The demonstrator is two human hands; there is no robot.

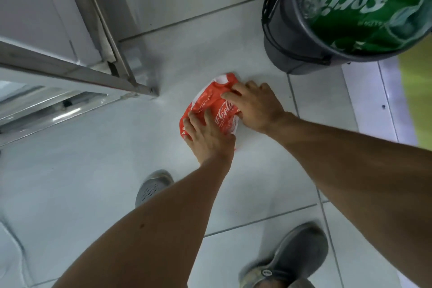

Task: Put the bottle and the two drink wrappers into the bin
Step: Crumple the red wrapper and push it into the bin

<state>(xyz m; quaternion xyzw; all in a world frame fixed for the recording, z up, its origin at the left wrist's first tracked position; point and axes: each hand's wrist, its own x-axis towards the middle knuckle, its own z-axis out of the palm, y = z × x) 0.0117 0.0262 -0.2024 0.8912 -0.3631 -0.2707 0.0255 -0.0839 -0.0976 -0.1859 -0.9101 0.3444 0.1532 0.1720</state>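
Note:
A crumpled red Coca-Cola wrapper [210, 103] lies on the white tiled floor in the middle of the head view. My left hand [208, 135] presses on its near end with fingers spread and curled over it. My right hand [254, 105] grips its right side, fingers bent onto the plastic. A dark grey bin [280, 37] stands at the top right. A green Sprite wrapper [350, 14] fills the bin, with clear plastic showing at its edges. I cannot make out a bottle for certain.
A metal door frame [112, 58] and its threshold run across the upper left. My two grey shoes [152, 187] [289, 262] stand on the tiles below the hands. A white and yellow-green strip [397, 100] borders the floor on the right.

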